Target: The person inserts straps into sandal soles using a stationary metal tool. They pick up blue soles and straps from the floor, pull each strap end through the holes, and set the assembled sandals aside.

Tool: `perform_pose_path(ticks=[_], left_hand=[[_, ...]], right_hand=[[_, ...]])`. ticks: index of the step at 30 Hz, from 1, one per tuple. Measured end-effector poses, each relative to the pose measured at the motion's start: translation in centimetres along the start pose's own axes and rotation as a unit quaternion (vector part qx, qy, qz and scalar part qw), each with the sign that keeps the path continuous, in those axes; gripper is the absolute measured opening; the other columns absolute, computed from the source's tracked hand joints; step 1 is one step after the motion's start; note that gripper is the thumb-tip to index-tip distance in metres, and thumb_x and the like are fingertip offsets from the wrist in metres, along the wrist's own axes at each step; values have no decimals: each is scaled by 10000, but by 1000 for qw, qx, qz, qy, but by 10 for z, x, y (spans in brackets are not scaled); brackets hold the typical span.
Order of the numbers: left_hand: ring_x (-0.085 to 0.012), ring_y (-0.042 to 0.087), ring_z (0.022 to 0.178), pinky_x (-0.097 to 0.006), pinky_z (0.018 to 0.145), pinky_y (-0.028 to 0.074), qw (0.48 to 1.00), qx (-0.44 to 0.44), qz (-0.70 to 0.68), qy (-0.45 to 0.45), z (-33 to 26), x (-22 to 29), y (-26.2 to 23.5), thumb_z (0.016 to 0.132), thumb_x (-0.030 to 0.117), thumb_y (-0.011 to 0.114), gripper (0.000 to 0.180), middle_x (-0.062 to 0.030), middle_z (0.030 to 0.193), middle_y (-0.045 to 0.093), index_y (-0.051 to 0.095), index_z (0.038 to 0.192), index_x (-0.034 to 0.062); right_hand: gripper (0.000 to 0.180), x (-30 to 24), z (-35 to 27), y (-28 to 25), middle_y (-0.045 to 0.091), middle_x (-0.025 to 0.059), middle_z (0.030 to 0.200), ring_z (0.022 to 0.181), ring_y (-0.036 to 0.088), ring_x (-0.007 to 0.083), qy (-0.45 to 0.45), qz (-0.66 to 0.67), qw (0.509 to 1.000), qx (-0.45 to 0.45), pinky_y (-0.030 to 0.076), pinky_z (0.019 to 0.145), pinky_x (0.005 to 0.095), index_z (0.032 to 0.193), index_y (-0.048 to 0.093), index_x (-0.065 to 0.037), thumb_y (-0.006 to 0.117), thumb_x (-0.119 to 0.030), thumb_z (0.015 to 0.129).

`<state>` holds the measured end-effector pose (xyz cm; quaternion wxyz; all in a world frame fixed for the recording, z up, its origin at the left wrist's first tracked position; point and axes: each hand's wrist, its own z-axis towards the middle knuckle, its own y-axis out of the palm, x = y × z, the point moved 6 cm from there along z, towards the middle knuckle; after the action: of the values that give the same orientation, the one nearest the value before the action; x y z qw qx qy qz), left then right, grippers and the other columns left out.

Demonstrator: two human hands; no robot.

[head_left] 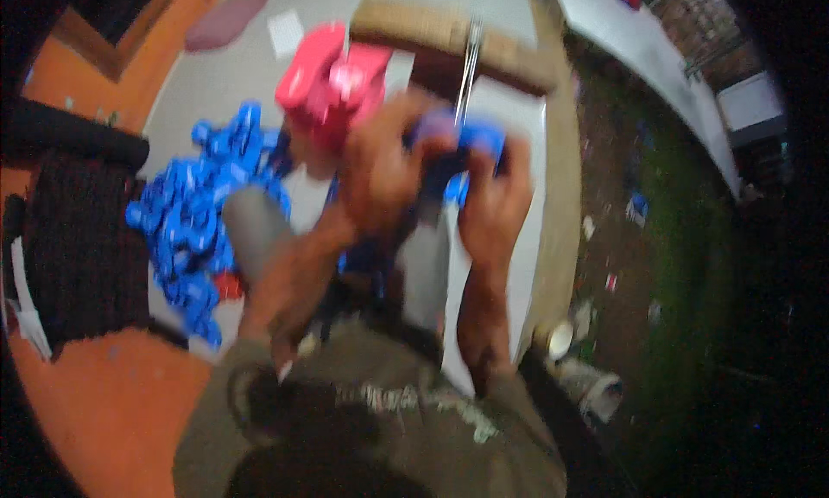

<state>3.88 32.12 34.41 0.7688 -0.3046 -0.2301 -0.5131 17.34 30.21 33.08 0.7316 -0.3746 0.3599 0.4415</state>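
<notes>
The picture is blurred by motion. My left hand [380, 174] and my right hand [494, 196] meet in the middle, both closed around a small blue plastic part [471, 144]. A thin metal rod [468, 70] stands up just behind the part. Beside my left hand sits a red plastic device [332, 83]. A heap of blue plastic parts [203, 213] lies to the left of my left forearm.
A white work surface [522, 265] runs under my right forearm. A brown cardboard box [449, 36] stands behind the hands. Orange floor [95, 403] and a dark mat [78, 247] are at left. A littered floor [622, 239] lies at right.
</notes>
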Motion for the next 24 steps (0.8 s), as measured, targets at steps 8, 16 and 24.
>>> perform_pose_path(ticks=[8, 16, 24], left_hand=[[-276, 502, 631, -348, 555, 390, 994, 83, -17, -65, -200, 7, -33, 784, 432, 572, 433, -150, 746, 516, 509, 804, 5], [-234, 562, 889, -341, 725, 444, 700, -275, -305, -585, -255, 10, 19, 800, 339, 588, 475, -116, 949, 557, 455, 1113, 7], [-207, 522, 965, -376, 847, 407, 537, -54, -659, -524, -270, -39, 11, 775, 449, 570, 555, -74, 1069, 545, 455, 1151, 58]], right_hand=[[237, 63, -159, -40, 517, 64, 836, 807, 513, 171, 249, 148, 935, -206, 413, 723, 271, 876, 569, -9, 684, -37, 670], [322, 43, -140, -17, 510, 69, 985, 894, 518, 171, 110, 295, 949, -28, 431, 791, 273, 982, 573, 1, 554, 114, 680], [280, 73, -172, -26, 561, 62, 941, 852, 529, 151, 190, 499, 837, 119, 434, 760, 276, 1058, 479, 4, 579, -51, 802]])
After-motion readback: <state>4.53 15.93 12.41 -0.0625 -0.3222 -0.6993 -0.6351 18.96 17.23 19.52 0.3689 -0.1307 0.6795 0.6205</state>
